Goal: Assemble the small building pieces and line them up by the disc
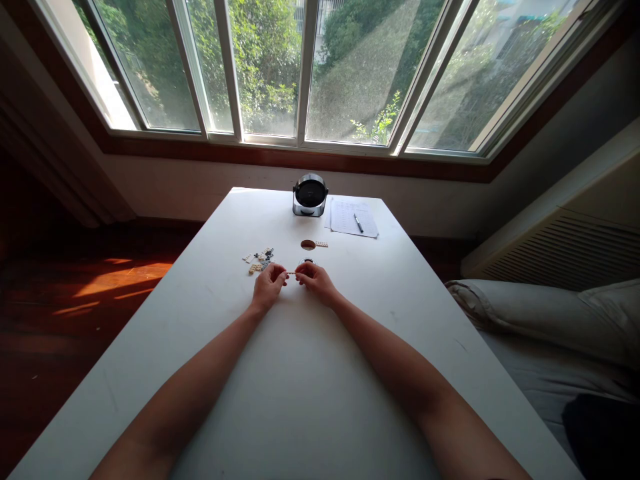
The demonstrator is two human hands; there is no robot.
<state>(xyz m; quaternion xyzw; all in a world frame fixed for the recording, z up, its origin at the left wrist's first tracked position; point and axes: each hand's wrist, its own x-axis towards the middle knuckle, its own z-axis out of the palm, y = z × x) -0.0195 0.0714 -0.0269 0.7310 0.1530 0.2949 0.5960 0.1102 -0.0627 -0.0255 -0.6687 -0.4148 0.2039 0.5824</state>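
Observation:
My left hand [269, 285] and my right hand [316, 280] are close together above the middle of the white table [300, 373]. Between their pinched fingertips is a small, thin beige toy brick piece [291, 273]; its exact shape is too small to make out. Just behind my left hand lies a loose pile of small toy bricks [260, 259] in beige, white, grey and black. A flat beige studded plate [322, 245] rests farther back. Directly behind my right hand, a small dark and white object [309, 261] is partly hidden.
A round brown opening [307, 245] shows in the tabletop beside the studded plate. Toward the far edge stands a round black device on a stand [310, 193]. Right of it lie paper sheets [345, 217] with a pen [359, 223]. Windows [310, 73] rise beyond.

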